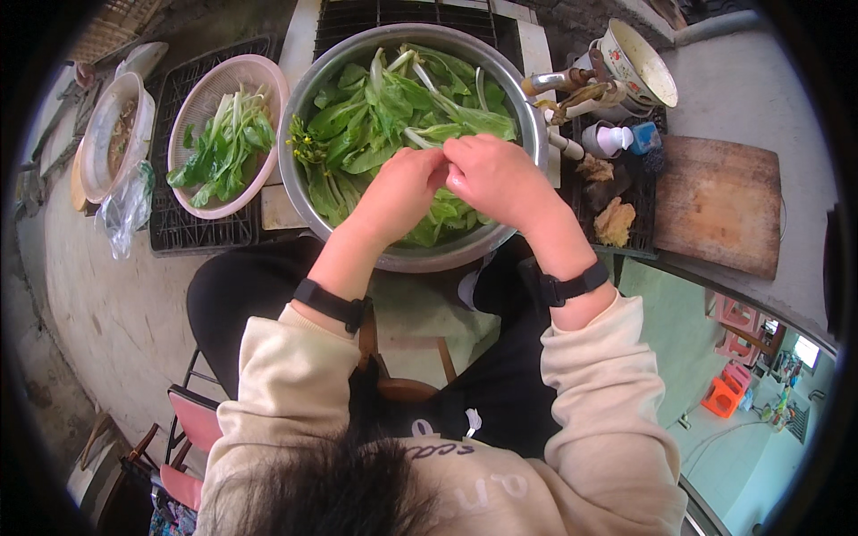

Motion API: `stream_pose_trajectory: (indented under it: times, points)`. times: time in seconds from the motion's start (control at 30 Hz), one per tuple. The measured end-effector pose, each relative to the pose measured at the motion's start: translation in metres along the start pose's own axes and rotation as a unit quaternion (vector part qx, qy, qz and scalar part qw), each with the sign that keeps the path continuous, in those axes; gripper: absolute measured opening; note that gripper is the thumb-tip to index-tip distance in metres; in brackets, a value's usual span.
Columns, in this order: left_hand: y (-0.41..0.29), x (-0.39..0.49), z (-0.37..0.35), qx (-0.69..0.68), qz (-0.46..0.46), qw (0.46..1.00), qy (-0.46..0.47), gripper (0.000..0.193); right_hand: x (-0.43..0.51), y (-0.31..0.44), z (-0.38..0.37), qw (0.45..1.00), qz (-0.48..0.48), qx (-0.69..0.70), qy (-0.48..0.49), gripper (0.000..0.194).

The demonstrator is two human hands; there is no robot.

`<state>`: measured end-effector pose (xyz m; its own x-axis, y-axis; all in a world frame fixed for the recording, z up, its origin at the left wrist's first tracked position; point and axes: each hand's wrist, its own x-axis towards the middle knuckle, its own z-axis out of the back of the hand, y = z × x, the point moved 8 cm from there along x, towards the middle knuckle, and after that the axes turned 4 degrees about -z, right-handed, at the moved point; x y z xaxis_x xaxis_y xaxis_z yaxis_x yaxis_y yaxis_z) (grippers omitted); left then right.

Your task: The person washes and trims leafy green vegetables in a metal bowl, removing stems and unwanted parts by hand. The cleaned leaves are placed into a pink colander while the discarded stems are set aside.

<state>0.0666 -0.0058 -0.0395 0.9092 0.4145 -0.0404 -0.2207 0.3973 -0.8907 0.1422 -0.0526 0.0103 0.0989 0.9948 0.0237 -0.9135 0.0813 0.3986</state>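
Both hands meet over a large metal basin (295, 194) heaped with leafy greens (382, 100). My left hand (410, 179) and my right hand (493, 173) are curled with their knuckles touching, pinching a leafy green (444, 206) between them. Most of that piece and my fingertips are hidden under the hands. A pale stem (419, 139) pokes out just beyond the left fingers. Small yellow flowers (305, 147) show at the basin's left side. To the left, a pink plastic colander (182, 134) holds a bunch of greens (231, 144).
A faucet (546, 82) juts in at the basin's right rim. Beyond it are a floral enamel bowl (620, 57), a pump bottle (613, 139), a yellow sponge-like scrubber (615, 222) and a wooden cutting board (720, 201). Far left stand another basin (137, 144) and a plastic bag (127, 208).
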Motion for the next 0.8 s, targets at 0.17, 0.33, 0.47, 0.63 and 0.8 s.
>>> stream_pose_trajectory:
  times: [0.17, 0.33, 0.47, 0.63, 0.8]
  points:
    - [-0.006, -0.004, 0.011, 0.020, -0.041, 0.997, -0.068, 0.021, -0.001, -0.019, -0.007, 0.984, -0.097, 0.150, 0.028, 0.014]
    - [-0.003, -0.006, 0.012, -0.026, -0.050, 0.994, -0.096, 0.019, -0.009, -0.044, -0.035, 0.830, -0.257, 0.471, 0.156, 0.018]
    - [-0.013, -0.007, 0.017, 0.067, -0.098, 0.984, -0.134, 0.016, -0.006, -0.041, -0.029, 0.868, -0.226, 0.426, 0.121, 0.018]
    - [-0.015, -0.005, 0.016, 0.185, -0.112, 0.969, -0.115, 0.012, -0.004, -0.015, 0.000, 0.991, -0.057, 0.120, -0.024, 0.017]
    - [-0.009, -0.003, 0.010, 0.240, -0.078, 0.965, -0.076, 0.012, -0.004, -0.012, -0.007, 0.995, -0.061, 0.075, 0.010, 0.016]
